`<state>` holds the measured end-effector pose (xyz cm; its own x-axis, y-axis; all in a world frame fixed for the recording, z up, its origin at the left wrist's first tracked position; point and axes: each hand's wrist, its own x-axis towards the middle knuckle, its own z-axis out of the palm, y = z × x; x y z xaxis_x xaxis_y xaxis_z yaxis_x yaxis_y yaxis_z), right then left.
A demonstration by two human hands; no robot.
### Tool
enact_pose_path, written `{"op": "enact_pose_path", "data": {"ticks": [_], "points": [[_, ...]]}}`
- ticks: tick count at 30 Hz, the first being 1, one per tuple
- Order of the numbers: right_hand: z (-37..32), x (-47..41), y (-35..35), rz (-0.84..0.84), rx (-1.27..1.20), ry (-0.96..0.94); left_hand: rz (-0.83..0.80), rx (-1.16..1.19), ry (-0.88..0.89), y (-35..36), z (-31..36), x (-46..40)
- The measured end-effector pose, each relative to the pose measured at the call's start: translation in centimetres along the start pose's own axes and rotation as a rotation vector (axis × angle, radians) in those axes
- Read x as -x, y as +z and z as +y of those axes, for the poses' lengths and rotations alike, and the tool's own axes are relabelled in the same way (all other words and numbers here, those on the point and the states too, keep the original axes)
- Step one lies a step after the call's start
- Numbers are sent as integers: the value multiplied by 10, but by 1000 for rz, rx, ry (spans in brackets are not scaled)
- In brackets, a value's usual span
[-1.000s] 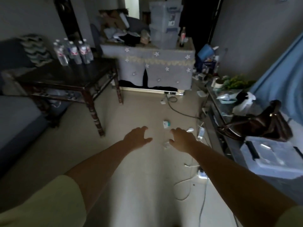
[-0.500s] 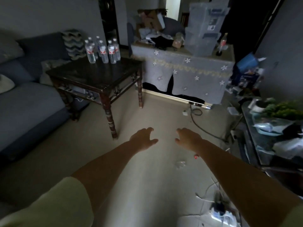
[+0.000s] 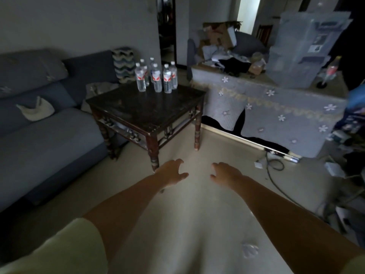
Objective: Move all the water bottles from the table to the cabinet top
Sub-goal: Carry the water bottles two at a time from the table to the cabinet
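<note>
Head view: bottles (image 3: 156, 79) stand upright, clustered at the table's (image 3: 146, 107) far edge, ahead and left of me; my left hand (image 3: 171, 172) is nearer than my right hand (image 3: 227, 174), both empty, fingers loosely spread, over the floor

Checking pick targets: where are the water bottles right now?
Head view, upper left of centre: the water bottles stand clustered at the far corner of the dark wooden table, beside the blue sofa.
</note>
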<state>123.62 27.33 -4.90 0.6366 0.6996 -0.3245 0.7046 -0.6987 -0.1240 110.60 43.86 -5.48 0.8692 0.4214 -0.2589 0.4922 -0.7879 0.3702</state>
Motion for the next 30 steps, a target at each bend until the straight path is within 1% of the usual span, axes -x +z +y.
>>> {"op": "enact_pose_path", "data": {"ticks": [4,7,12,19,24,27,30], "points": [[-13,-68,-25,-6,-19,-14,22,18,-31,-34,-27,-64],[-8,-113,-35,-25,-2,-23,-7,17,-41,-43,-35,-108],[22,-199,-57,-48,-9,-20,-31,19,-53,-55,-36,-196],[91,-338,-110,-43,3,-79,24,50,-139,-81,-14,-345],[143,-435,-155,-52,27,-110,55,114,-160,-92,10,-440],[148,-481,-169,-105,22,-124,69,146,-179,-97,7,-475],[139,-529,-176,-129,1,-179,65,147,-244,-110,-12,-511]]}}
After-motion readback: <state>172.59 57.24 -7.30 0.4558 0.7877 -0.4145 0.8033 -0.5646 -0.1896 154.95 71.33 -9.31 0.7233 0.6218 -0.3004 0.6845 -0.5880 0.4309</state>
